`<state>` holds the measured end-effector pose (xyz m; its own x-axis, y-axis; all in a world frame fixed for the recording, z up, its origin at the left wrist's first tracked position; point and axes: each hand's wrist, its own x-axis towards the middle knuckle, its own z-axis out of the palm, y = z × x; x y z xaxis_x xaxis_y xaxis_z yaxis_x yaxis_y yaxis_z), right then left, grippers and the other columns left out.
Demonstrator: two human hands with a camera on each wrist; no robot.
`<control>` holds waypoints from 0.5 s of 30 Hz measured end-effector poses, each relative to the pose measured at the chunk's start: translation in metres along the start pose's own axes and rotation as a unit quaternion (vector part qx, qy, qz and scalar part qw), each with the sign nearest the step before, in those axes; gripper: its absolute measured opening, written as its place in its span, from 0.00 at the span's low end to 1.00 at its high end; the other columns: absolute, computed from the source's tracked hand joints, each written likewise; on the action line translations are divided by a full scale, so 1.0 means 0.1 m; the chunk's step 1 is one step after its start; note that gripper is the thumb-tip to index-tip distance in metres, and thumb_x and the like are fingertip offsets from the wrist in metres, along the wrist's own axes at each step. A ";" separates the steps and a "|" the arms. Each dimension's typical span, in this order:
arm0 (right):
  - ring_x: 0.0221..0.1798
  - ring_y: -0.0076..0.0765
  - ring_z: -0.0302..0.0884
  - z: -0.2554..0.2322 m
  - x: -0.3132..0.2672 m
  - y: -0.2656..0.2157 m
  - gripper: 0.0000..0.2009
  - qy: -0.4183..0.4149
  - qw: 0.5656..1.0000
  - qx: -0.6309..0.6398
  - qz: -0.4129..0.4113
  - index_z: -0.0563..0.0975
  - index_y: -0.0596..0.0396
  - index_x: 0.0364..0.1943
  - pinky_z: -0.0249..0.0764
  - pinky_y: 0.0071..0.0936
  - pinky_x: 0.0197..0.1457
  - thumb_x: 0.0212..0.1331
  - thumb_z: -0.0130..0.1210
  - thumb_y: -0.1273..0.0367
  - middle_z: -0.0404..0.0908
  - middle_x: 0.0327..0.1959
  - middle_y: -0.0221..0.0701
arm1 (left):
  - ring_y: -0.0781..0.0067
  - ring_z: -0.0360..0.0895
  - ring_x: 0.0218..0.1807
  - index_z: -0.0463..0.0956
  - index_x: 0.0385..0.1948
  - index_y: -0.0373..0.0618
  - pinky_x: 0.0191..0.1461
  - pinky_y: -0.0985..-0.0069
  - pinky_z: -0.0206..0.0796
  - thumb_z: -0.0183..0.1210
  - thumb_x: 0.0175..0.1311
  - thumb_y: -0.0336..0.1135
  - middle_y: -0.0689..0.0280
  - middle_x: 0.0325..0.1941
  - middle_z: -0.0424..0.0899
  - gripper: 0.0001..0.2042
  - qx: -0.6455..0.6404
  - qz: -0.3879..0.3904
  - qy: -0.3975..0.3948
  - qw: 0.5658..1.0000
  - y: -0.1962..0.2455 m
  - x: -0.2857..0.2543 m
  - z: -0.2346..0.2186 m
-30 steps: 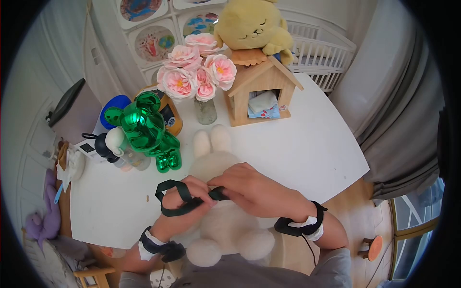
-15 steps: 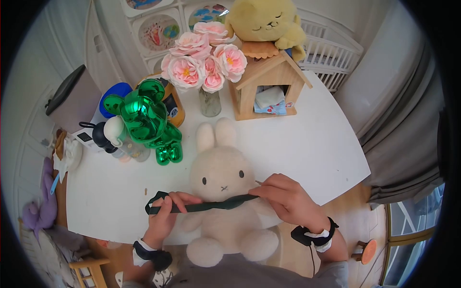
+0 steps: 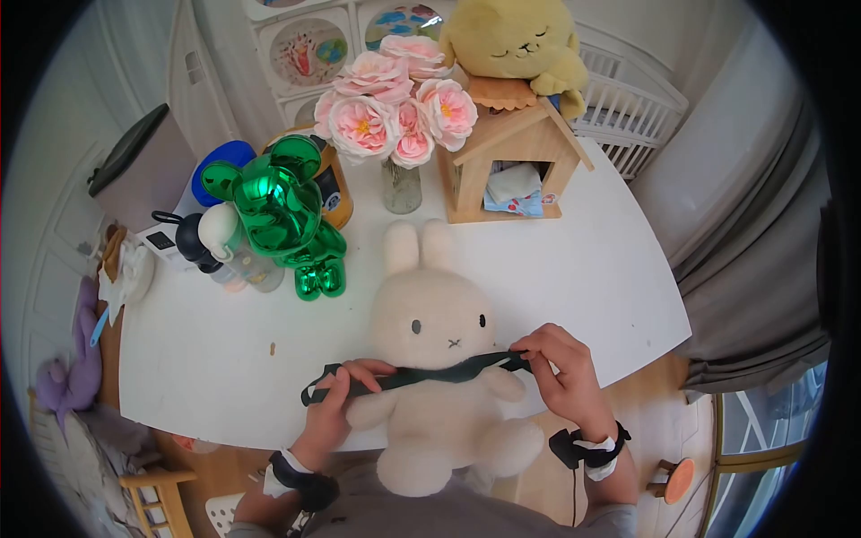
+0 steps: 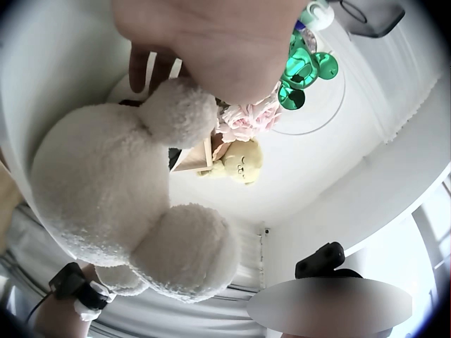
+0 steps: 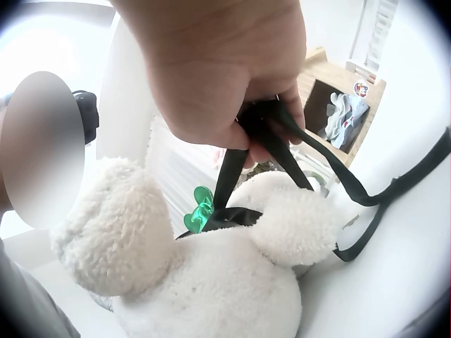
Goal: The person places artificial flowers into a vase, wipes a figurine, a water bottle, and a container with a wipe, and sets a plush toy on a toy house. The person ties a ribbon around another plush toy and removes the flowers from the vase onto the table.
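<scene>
A cream plush rabbit (image 3: pixel 430 300) lies face up at the table's near edge, its legs toward the person. Across its neck, just under the face, runs a dark ribbon (image 3: pixel 439 373). My left hand (image 3: pixel 330 414) holds the ribbon beside the rabbit's arm on the left, where a loop sticks out past the thumb. On the other side my right hand (image 3: pixel 563 375) pinches it between thumb and fingers. The right wrist view shows the ribbon (image 5: pixel 338 165) bunched in the fingers, with a long loop hanging down. In the left wrist view, the left fingertips are partly hidden behind the plush arm (image 4: pixel 180 113).
On the white table (image 3: pixel 574 287), a shiny green bear figure (image 3: pixel 282 211) stands at the left by several bottles (image 3: pixel 220 233). Pink flowers in a glass vase (image 3: pixel 402 186) and a wooden house (image 3: pixel 466 184) with a yellow plush (image 3: pixel 516 45) on top stand at the back.
The hands were close together over the rabbit's neck, then drew apart, stretching the ribbon across it. The right hand has since moved slightly farther right, and the rabbit's face now shows.
</scene>
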<state>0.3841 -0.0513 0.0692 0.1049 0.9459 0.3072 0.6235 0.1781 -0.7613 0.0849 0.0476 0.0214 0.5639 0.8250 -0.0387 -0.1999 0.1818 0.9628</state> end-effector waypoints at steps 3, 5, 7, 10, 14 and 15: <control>0.34 0.41 0.75 -0.03 0.03 -0.11 0.11 -0.001 1.000 0.003 -0.006 0.79 0.59 0.42 0.72 0.32 0.39 0.57 0.50 0.84 0.79 0.32 0.36 | 0.61 0.73 0.57 0.73 0.34 0.41 0.65 0.65 0.63 0.36 0.79 0.51 0.51 0.54 0.77 0.24 -0.014 0.030 -0.008 0.999 -0.03 0.01 0.09; 0.35 0.39 0.77 -0.15 0.10 -0.32 0.11 -0.073 0.992 0.070 0.069 0.77 0.59 0.45 0.72 0.30 0.39 0.61 0.48 0.82 0.80 0.34 0.36 | 0.61 0.73 0.57 0.74 0.34 0.40 0.65 0.66 0.62 0.34 0.79 0.51 0.51 0.56 0.77 0.25 -0.008 0.042 0.003 0.999 -0.04 0.02 0.19; 0.34 0.38 0.76 -0.22 0.22 -0.49 0.11 -0.092 0.991 0.089 0.040 0.76 0.58 0.46 0.72 0.29 0.39 0.62 0.48 0.82 0.79 0.35 0.36 | 0.61 0.73 0.57 0.74 0.34 0.39 0.66 0.67 0.61 0.32 0.80 0.52 0.50 0.57 0.77 0.27 -0.001 0.054 0.009 0.999 -0.03 0.03 0.26; 0.34 0.36 0.76 -0.21 0.40 -0.58 0.11 -0.112 0.986 0.115 -0.037 0.75 0.58 0.47 0.72 0.27 0.40 0.63 0.46 0.81 0.79 0.38 0.36 | 0.62 0.73 0.57 0.73 0.33 0.40 0.65 0.67 0.61 0.31 0.80 0.52 0.50 0.59 0.75 0.27 0.037 0.074 -0.004 0.997 -0.02 0.02 0.34; 0.36 0.34 0.76 -0.10 0.52 -0.55 0.11 -0.114 0.979 0.145 -0.084 0.75 0.58 0.46 0.72 0.28 0.41 0.65 0.44 0.81 0.79 0.41 0.35 | 0.60 0.73 0.58 0.69 0.32 0.44 0.66 0.61 0.63 0.31 0.80 0.51 0.49 0.60 0.73 0.24 0.025 0.118 -0.001 0.993 -0.03 0.04 0.36; 0.41 0.31 0.78 -0.09 0.53 -0.48 0.10 -0.134 0.976 0.168 -0.042 0.74 0.58 0.46 0.74 0.27 0.45 0.68 0.41 0.80 0.80 0.42 0.34 | 0.59 0.73 0.59 0.68 0.31 0.45 0.67 0.59 0.63 0.30 0.80 0.51 0.49 0.61 0.73 0.23 0.013 0.136 -0.007 0.991 -0.03 0.05 0.34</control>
<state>0.3664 -0.0116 0.1270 -0.1695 0.9533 0.2500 0.3274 0.2938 -0.8981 0.1160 0.0329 0.0271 0.5033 0.8340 0.2264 -0.3258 -0.0595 0.9436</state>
